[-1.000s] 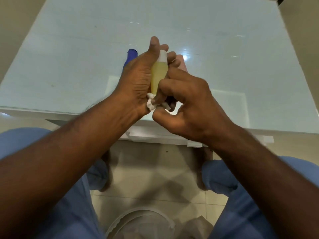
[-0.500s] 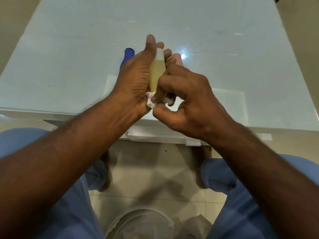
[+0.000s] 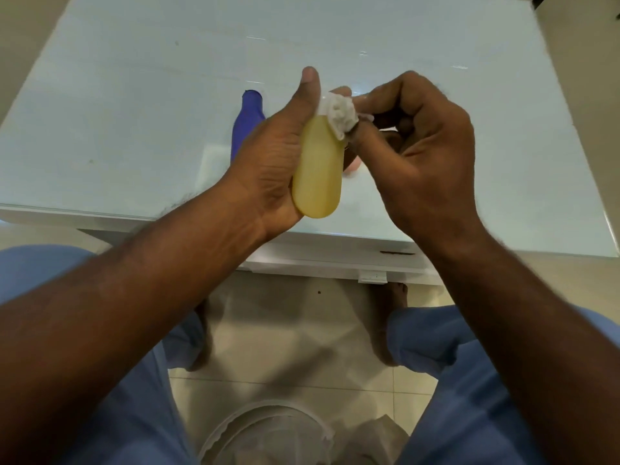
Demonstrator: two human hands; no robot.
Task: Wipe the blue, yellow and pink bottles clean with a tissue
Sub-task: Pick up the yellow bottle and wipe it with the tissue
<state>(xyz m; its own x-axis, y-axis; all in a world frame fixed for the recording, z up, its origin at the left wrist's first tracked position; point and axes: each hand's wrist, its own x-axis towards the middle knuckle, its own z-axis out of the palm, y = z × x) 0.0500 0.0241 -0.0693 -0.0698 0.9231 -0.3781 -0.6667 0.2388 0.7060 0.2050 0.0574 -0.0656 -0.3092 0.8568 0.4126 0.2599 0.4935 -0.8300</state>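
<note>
At frame center, my left hand (image 3: 268, 156) is gripping the yellow bottle (image 3: 318, 169), long axis running toward its cap at upper right, where my right hand (image 3: 422, 152) is pinching the tissue (image 3: 340, 114). The blue bottle (image 3: 246, 124) is lying behind my left hand; the pink bottle (image 3: 352, 166) is mostly hidden.

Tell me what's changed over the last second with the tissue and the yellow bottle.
The right hand has carried the tissue from the yellow bottle's near, lower end up to its cap end. The bottle's rounded base, covered before, now shows bare. The left hand still grips the bottle, thumb along its side. The blue bottle still lies on the table behind the left hand.
</note>
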